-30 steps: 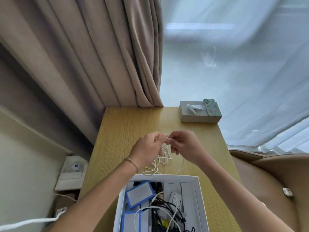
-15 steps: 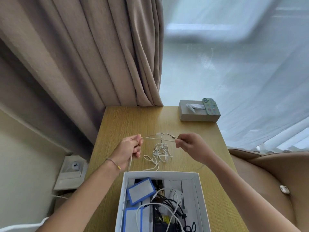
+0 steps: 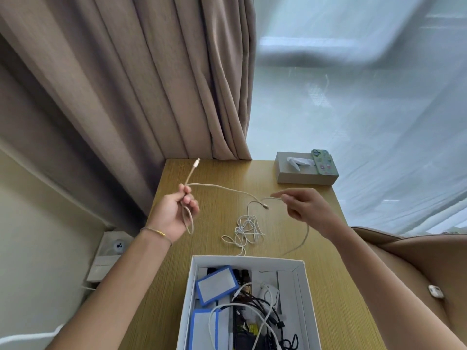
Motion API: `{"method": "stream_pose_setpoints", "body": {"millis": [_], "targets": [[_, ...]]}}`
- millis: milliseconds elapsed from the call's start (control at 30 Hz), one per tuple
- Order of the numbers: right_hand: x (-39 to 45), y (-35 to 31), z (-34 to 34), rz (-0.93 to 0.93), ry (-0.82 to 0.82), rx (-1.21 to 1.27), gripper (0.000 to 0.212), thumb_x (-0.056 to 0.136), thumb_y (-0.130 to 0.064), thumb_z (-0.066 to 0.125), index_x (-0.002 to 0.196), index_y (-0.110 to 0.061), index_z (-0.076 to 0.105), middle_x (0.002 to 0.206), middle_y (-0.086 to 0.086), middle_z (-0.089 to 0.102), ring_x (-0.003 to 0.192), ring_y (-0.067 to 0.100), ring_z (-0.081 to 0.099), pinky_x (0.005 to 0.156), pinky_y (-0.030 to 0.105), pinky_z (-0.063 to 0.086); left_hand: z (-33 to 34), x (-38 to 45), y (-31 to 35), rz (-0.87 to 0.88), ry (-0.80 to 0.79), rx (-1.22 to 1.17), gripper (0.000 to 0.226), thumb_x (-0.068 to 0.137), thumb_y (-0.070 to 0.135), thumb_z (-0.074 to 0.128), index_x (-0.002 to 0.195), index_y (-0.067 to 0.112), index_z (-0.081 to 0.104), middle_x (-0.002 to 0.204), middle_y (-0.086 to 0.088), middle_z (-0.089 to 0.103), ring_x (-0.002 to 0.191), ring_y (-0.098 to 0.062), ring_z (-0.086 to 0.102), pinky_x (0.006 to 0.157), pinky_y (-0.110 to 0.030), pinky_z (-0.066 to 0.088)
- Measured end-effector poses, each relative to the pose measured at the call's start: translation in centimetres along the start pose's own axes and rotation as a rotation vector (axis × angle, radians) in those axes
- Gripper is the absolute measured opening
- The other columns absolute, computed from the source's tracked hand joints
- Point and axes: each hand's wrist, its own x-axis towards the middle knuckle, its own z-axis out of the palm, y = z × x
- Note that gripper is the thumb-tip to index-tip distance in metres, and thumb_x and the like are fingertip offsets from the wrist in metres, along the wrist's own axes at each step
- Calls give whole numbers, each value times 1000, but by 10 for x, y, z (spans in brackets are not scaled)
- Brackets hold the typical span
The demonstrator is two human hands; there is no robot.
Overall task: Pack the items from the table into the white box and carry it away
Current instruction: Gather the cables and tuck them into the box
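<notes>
A beige cable (image 3: 222, 187) stretches above the wooden table (image 3: 217, 170) between my two hands. My left hand (image 3: 174, 213) grips it near one end, with the plug sticking up past my fingers and a loop hanging below my palm. My right hand (image 3: 307, 207) pinches the same cable further along, and the rest trails down to the table. A tangled white cable (image 3: 246, 229) lies on the table between my hands. The open white box (image 3: 189, 294) stands at the near edge, holding blue-framed cards, black and white cables and a small white device.
A grey tissue box (image 3: 303, 175) with a phone in a patterned case (image 3: 322, 161) on top sits at the table's far right corner. Brown curtains hang behind on the left, sheer ones on the right. A tan armchair (image 3: 417, 261) stands at the right, a wall socket (image 3: 112, 251) at the left.
My hands have moved apart, left hand going left and up, and the beige cable has drawn out between them. The white cable stays tangled on the table.
</notes>
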Motion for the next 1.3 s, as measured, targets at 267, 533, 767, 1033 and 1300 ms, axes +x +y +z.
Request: {"method": "stream_pose_setpoints", "body": {"millis": [267,533,767,1033,1300], "targets": [[-8,-17,-7,-6,27,-90,27,101,-9,57,84,-9,77,49,-12,44,51,13,35,50,23,28,12,-15,-16,477,148,336,26,106,21,37,99,7,58,82,-18,76,79,-32,75,67,-38,62],[-11,-46,41,-77,-113,-156,25,95,-17,70,71,-9,70,49,0,63,41,12,56,46,23,47,62,-30,-66,649,-169,1017,20,103,20,51,97,11,67,84,-2,76,80,-9,73,73,-26,58],[-15,-34,43,-119,33,-343,40,88,-36,77,54,-22,60,41,-12,53,37,4,42,42,20,35,54,-28,-73,402,-288,1322,33,103,30,48,80,14,66,69,-11,61,64,-25,56,74,-50,55],[-20,9,-10,-18,127,-320,29,99,-21,61,71,-25,66,46,-17,49,46,3,38,53,28,32,8,-11,-47,181,46,844,33,107,22,35,81,12,52,56,4,49,52,-14,47,58,-31,48],[-39,20,-17,76,62,-95,17,99,-10,62,86,-10,72,53,-7,55,50,13,49,54,32,44,3,-25,-70,193,105,757,25,108,20,35,99,5,54,69,-12,73,63,-25,72,60,-33,60]]}}
